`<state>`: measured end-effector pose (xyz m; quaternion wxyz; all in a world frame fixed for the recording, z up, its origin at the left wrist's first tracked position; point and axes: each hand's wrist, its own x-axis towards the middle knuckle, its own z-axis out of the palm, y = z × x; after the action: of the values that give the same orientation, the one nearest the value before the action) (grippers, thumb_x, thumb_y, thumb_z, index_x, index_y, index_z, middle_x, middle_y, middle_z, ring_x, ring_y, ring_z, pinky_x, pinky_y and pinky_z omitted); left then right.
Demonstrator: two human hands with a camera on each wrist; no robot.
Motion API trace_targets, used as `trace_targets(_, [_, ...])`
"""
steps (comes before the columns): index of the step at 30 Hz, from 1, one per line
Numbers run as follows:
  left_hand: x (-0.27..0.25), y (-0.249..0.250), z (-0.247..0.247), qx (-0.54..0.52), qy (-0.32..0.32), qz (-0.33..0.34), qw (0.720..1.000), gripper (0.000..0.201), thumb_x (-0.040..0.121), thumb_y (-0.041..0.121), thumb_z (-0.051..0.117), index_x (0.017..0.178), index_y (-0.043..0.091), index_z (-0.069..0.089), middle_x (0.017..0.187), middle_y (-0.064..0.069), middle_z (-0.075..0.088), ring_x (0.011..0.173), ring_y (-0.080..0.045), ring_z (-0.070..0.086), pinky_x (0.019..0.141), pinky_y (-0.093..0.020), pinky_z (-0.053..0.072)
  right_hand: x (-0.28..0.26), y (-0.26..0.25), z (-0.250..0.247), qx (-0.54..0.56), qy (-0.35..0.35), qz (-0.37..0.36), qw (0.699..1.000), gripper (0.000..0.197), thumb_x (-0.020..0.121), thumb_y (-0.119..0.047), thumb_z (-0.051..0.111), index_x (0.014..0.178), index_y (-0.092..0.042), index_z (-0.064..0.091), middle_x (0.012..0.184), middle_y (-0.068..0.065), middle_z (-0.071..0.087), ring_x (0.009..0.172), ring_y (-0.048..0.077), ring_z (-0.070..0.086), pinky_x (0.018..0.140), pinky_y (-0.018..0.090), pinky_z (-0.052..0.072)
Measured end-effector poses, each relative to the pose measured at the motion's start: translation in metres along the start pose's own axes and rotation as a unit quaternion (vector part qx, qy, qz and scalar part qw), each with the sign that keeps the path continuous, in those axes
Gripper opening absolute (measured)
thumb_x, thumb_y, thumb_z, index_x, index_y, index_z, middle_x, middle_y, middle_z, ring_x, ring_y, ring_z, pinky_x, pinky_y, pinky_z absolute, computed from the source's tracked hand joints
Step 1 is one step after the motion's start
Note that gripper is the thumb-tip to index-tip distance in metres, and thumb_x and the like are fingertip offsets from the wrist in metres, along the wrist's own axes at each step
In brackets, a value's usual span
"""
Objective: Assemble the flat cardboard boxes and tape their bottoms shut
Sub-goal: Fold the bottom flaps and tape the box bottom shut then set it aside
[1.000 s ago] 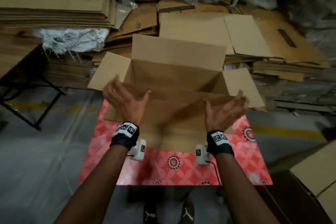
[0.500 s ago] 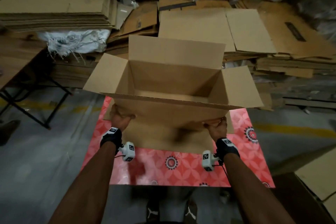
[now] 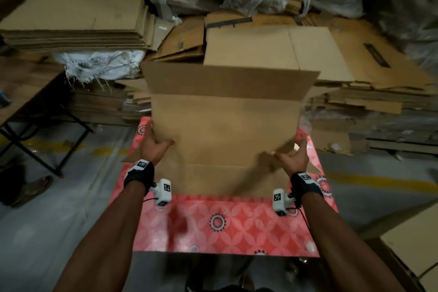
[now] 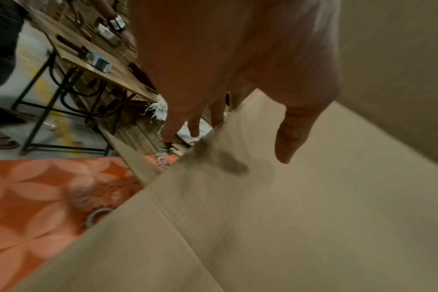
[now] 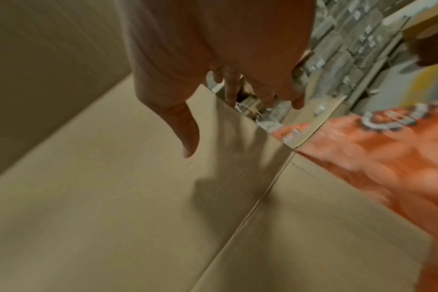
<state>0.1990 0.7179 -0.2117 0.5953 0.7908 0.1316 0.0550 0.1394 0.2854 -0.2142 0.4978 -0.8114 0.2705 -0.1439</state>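
Observation:
A brown cardboard box (image 3: 225,125) with its flaps spread stands tilted away from me on the red patterned table top (image 3: 225,225), its near wall facing the head camera. My left hand (image 3: 155,143) holds the box's left vertical edge, thumb on the near wall and fingers round the side. At the right edge my right hand (image 3: 294,156) holds it the same way. In the left wrist view my left hand (image 4: 238,69) straddles the corner of the box (image 4: 288,217). The right wrist view shows my right hand (image 5: 213,49) over the box (image 5: 113,197). The box's inside is hidden.
Stacks of flat cardboard (image 3: 75,28) and loose sheets (image 3: 272,47) fill the space behind the table. A folding table (image 3: 28,83) stands at the left, with a tape dispenser (image 4: 98,61) on it and another person's hand (image 4: 123,29) nearby. More boxes (image 3: 414,244) sit at lower right.
My hands came down from the air onto the box's lower corners. The box, upright with its open top showing, has tipped away from me and its near wall now faces up.

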Motion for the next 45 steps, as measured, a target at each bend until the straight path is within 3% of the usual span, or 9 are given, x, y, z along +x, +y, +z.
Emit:
trace_targets(3, [0.012, 0.030, 0.000, 0.026, 0.018, 0.029, 0.999, 0.094, 0.075, 0.005, 0.086, 0.154, 0.012, 0.034, 0.147, -0.003, 0.050, 0.131, -0.021, 0.054, 0.113, -0.035, 0.041, 0.024, -0.030, -0.012, 0.005, -0.007, -0.032, 0.999, 0.107, 0.065, -0.011, 0.092, 0.155, -0.025, 0.036, 0.147, 0.007, 0.054, 0.125, 0.020, 0.056, 0.101, 0.022, 0.040])
trace_targets(11, [0.022, 0.077, 0.006, 0.072, -0.045, -0.023, 0.996, 0.072, 0.077, 0.010, 0.083, 0.142, 0.015, 0.054, 0.141, -0.006, 0.056, 0.119, -0.022, 0.055, 0.097, -0.029, 0.041, 0.045, -0.050, -0.021, -0.082, -0.019, -0.020, 0.996, 0.099, 0.056, -0.036, 0.093, 0.145, -0.034, 0.049, 0.148, 0.011, 0.048, 0.137, 0.041, 0.042, 0.111, 0.054, 0.043])
trace_targets(17, [0.011, 0.060, 0.011, 0.163, -0.073, -0.070, 0.981, 0.070, 0.069, 0.018, 0.086, 0.133, 0.011, 0.061, 0.132, -0.009, 0.057, 0.124, -0.031, 0.056, 0.101, -0.034, 0.045, 0.036, -0.030, -0.014, -0.149, -0.070, 0.003, 0.986, 0.105, 0.041, -0.046, 0.089, 0.139, -0.027, 0.057, 0.136, 0.013, 0.059, 0.124, 0.038, 0.055, 0.105, 0.046, 0.047])
trace_targets(22, [0.005, 0.042, 0.023, 0.172, -0.101, -0.059, 0.978, 0.081, 0.072, 0.000, 0.084, 0.146, 0.006, 0.050, 0.139, -0.015, 0.057, 0.126, -0.030, 0.055, 0.099, -0.028, 0.044, 0.024, -0.019, -0.017, -0.206, -0.082, -0.010, 0.975, 0.089, 0.063, -0.042, 0.093, 0.141, -0.026, 0.055, 0.147, 0.011, 0.039, 0.130, 0.042, 0.045, 0.110, 0.048, 0.042])
trace_targets(25, [0.005, 0.041, 0.021, 0.203, -0.107, -0.057, 0.972, 0.090, 0.070, 0.007, 0.085, 0.150, 0.010, 0.046, 0.150, -0.016, 0.045, 0.137, -0.030, 0.046, 0.099, -0.024, 0.038, 0.020, -0.019, -0.019, -0.210, -0.088, -0.027, 0.973, 0.088, 0.065, -0.044, 0.094, 0.142, -0.025, 0.055, 0.150, 0.010, 0.037, 0.134, 0.039, 0.042, 0.113, 0.049, 0.041])
trace_targets(29, [0.002, 0.033, 0.014, 0.334, -0.143, -0.032, 0.931, 0.125, 0.046, 0.045, 0.076, 0.160, 0.026, 0.030, 0.167, -0.017, 0.006, 0.154, -0.035, 0.014, 0.123, -0.041, 0.026, 0.012, -0.017, -0.020, -0.242, -0.081, -0.054, 0.965, 0.088, 0.068, -0.053, 0.089, 0.144, -0.027, 0.053, 0.156, 0.009, 0.033, 0.141, 0.040, 0.036, 0.117, 0.053, 0.036])
trace_targets(35, [-0.026, 0.031, 0.023, 0.438, -0.193, 0.021, 0.878, 0.114, 0.072, 0.062, 0.077, 0.163, 0.033, 0.015, 0.170, -0.013, -0.014, 0.156, -0.032, -0.015, 0.125, -0.058, -0.002, -0.014, -0.033, -0.009, -0.269, -0.076, -0.139, 0.950, 0.058, 0.080, -0.037, 0.082, 0.134, -0.026, 0.063, 0.157, 0.015, 0.036, 0.148, 0.035, 0.022, 0.123, 0.057, 0.019])
trace_targets(40, [-0.094, 0.032, 0.050, 0.539, -0.307, 0.128, 0.774, 0.154, 0.046, 0.092, 0.069, 0.160, 0.036, -0.017, 0.164, -0.010, -0.032, 0.152, -0.031, -0.030, 0.119, -0.064, -0.014, -0.062, -0.040, 0.016, -0.281, -0.158, -0.273, 0.907, 0.050, 0.081, -0.042, 0.074, 0.128, -0.026, 0.065, 0.150, 0.011, 0.047, 0.141, 0.031, 0.032, 0.118, 0.049, 0.025])
trace_targets(45, [-0.132, 0.016, 0.063, 0.608, -0.312, 0.219, 0.696, 0.167, 0.043, 0.082, 0.079, 0.153, 0.027, -0.034, 0.160, -0.018, -0.038, 0.149, -0.038, -0.032, 0.117, -0.068, -0.013, -0.101, -0.030, 0.042, -0.318, -0.210, -0.320, 0.867, 0.072, 0.081, -0.067, 0.051, 0.141, -0.028, 0.052, 0.152, 0.010, 0.044, 0.140, 0.031, 0.035, 0.115, 0.049, 0.027])
